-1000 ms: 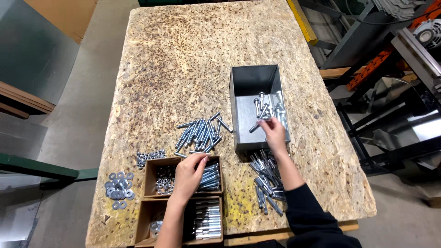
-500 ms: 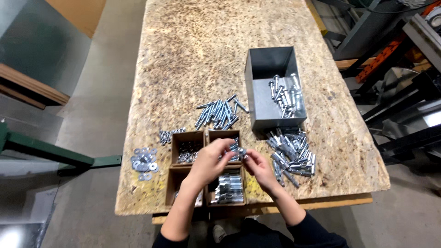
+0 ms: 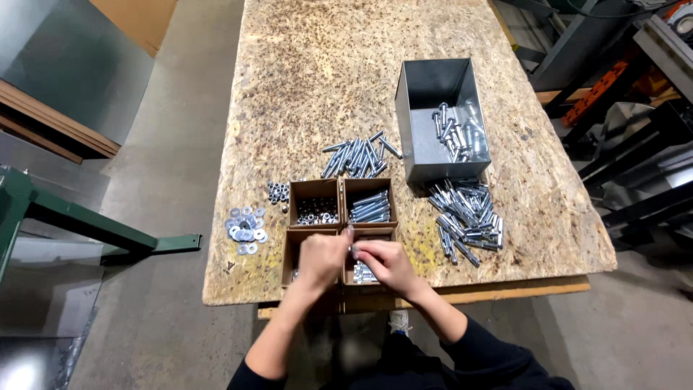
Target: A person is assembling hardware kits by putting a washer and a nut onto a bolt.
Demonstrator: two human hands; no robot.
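My left hand (image 3: pixel 321 260) and my right hand (image 3: pixel 388 262) meet over the near half of a brown cardboard box (image 3: pixel 342 204) with four compartments. Between their fingertips they pinch a small silver bolt (image 3: pixel 351 243). The far left compartment holds nuts (image 3: pixel 317 212). In the far right compartment lie bolts (image 3: pixel 372 208). My hands hide most of the two near compartments, though a few bolts (image 3: pixel 364 274) show under my right hand.
A grey metal bin (image 3: pixel 433 79) with several bolts stands at the right on the chipboard table (image 3: pixel 325 72). Loose bolts (image 3: pixel 468 215) lie in front of it, and another bolt pile (image 3: pixel 357 157) lies behind the box. Washers (image 3: pixel 245 230) and a few nuts (image 3: pixel 278 191) lie left. The table's front edge is close to me.
My right hand has come back from the metal bin to the cardboard box. Both hands have closed together on a bolt above the near compartments.
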